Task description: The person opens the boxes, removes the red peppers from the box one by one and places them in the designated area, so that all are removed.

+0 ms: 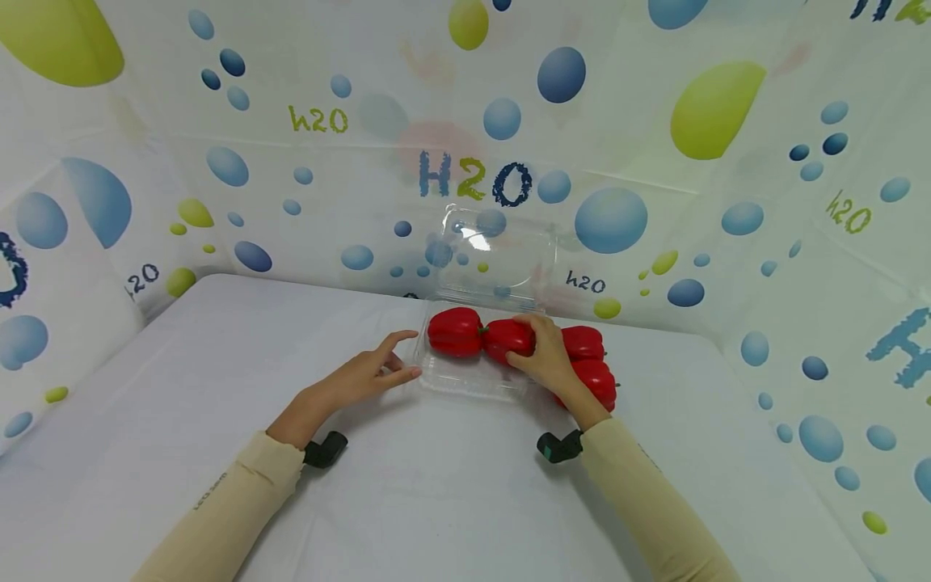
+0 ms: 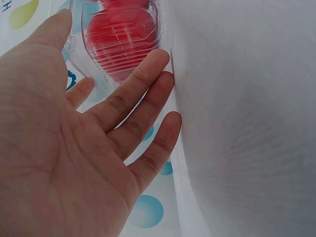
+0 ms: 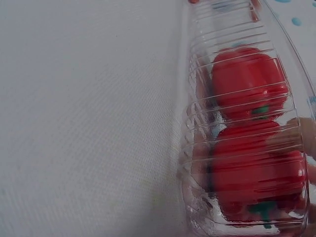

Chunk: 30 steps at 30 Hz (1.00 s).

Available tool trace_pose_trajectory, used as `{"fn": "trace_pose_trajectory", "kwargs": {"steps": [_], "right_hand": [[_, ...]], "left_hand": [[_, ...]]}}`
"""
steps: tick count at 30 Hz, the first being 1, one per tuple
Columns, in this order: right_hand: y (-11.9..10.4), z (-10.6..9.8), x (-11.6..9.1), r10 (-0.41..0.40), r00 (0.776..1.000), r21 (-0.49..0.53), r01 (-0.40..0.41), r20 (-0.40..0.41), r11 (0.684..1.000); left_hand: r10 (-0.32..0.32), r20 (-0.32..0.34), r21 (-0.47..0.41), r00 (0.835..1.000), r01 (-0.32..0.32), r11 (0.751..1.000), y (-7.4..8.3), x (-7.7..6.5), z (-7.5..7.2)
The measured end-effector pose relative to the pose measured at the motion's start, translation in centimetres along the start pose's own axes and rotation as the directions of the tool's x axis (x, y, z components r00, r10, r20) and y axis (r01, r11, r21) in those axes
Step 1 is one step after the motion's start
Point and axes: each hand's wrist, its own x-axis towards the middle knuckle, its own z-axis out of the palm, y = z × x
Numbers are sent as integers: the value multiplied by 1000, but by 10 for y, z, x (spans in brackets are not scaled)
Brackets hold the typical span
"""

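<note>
A clear plastic clamshell box (image 1: 465, 380) lies on the table with its lid (image 1: 502, 259) raised at the back. Inside, a red bell pepper (image 1: 455, 332) sits at the left end. My right hand (image 1: 545, 356) grips a second red bell pepper (image 1: 505, 339) beside it, thumb in front and fingers behind. In the right wrist view both show through the ribbed wall, the gripped bell pepper (image 3: 256, 177) nearer. At the box's left end is my left hand (image 1: 367, 376), fingers extended and spread, holding nothing. Whether its fingertips touch the rim, I cannot tell.
Two more red bell peppers, a rear one (image 1: 584, 343) and a front one (image 1: 596, 384), lie on the white-covered table (image 1: 429, 485) just right of the box, partly behind my right hand. A patterned curtain (image 1: 364, 202) hangs close behind the box and lid.
</note>
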Motion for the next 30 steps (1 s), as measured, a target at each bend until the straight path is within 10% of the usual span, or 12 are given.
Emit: {"fn": "trace_pose_trajectory", "kwargs": {"steps": [30], "right_hand": [[-1, -3, -4, 43, 999, 40, -42, -16, 998]], "left_hand": [[-16, 6, -12, 1000, 16, 1000, 4, -4, -1]]}}
